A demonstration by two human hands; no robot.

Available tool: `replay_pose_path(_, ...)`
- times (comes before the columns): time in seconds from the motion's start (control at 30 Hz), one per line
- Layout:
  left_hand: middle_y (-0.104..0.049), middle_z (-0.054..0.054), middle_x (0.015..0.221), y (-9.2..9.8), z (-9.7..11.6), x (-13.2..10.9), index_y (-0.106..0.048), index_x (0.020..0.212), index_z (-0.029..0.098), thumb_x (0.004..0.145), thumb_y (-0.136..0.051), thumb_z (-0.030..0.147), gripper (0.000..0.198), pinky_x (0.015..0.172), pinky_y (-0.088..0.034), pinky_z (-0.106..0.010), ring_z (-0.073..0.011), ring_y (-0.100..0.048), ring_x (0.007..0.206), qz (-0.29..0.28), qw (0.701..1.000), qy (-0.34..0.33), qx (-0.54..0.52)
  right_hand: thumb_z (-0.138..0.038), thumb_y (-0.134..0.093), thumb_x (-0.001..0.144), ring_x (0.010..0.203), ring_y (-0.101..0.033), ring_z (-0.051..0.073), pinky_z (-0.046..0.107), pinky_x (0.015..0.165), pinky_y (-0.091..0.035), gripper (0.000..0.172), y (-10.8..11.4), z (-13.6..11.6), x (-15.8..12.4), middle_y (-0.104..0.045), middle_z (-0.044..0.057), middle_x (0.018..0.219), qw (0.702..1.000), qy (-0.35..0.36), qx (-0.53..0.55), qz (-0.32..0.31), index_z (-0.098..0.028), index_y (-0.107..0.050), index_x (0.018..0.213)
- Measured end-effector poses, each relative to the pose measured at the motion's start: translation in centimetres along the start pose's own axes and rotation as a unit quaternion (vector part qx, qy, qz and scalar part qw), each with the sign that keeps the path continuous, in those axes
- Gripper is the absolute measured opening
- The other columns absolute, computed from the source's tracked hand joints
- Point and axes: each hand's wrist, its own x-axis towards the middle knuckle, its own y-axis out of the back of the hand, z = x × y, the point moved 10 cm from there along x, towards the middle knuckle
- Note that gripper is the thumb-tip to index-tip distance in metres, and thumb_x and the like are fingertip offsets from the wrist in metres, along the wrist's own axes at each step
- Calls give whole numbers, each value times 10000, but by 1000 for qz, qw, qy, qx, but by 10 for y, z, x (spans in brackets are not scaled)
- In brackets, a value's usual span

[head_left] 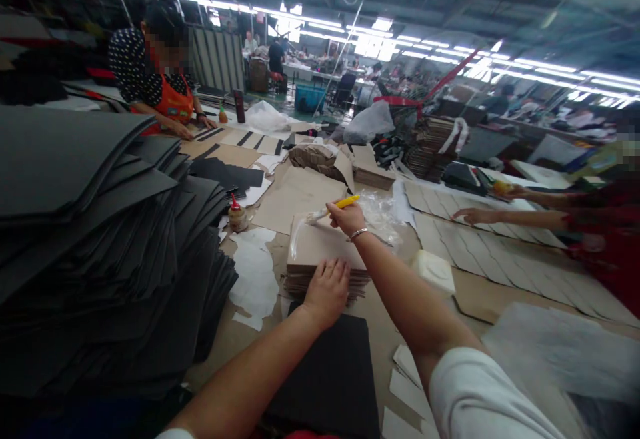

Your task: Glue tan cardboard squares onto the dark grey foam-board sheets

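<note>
My right hand (347, 217) is closed around a yellow-handled brush (347, 202). Its bristles touch the top sheet of a stack of brown cardboard sheets (325, 249) in front of me. A wet, whitish streak of what looks like glue runs along that sheet's left and far edges. Flat on the near edge of the stack lies my left hand (330, 289), fingers stretched out and holding nothing. Closer to me, below the stack, is a black sheet (335, 379), partly covered by my left forearm.
At left rises a tall pile of dark grey sheets (75, 259). A red-capped bottle (237, 215) stands beside torn white paper (255, 272). Right of my arm sits a cream-coloured container (434, 271). Co-workers handle strips at the far left and cardboard pieces (480, 245) at the right.
</note>
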Motion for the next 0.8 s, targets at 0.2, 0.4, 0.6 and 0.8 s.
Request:
replay_pose_path(0.2,-462,-157,1370,6,2,3,-447,1310,114,847,-469,288,495,1055,-280,-467,-289,-405,1268,-7,1000,6,-4,-292,-548,729,366,-515,72,154,379,-401,175,104,25,-11,-558,-27,475,988,-19,-103,115,-145,-588,643)
replay_pose_path(0.4,-472,-158,1344,20,-10,21,-557,1119,149,819,-529,258,320,927,-387,-434,-296,-454,1179,2,999,50,15,-322,-529,736,373,-506,73,152,379,-375,212,131,26,-49,-534,-33,457,986,10,-143,90,-148,-602,638)
replay_pose_path(0.6,-615,-107,987,27,-19,40,-565,1027,129,766,-614,252,292,805,-439,-342,-244,-541,960,-66,995,61,42,-351,-574,723,339,-462,66,167,348,-358,220,146,23,-126,-514,-49,438,995,13,-81,54,-150,-602,640)
replay_pose_path(0.8,-630,-83,901,19,-28,54,-659,851,159,762,-618,324,192,722,-452,-289,-209,-599,839,-191,980,52,-13,-524,-634,704,447,-567,85,215,454,-505,472,187,29,-178,-644,-14,667,972,-4,156,173,-156,-604,997)
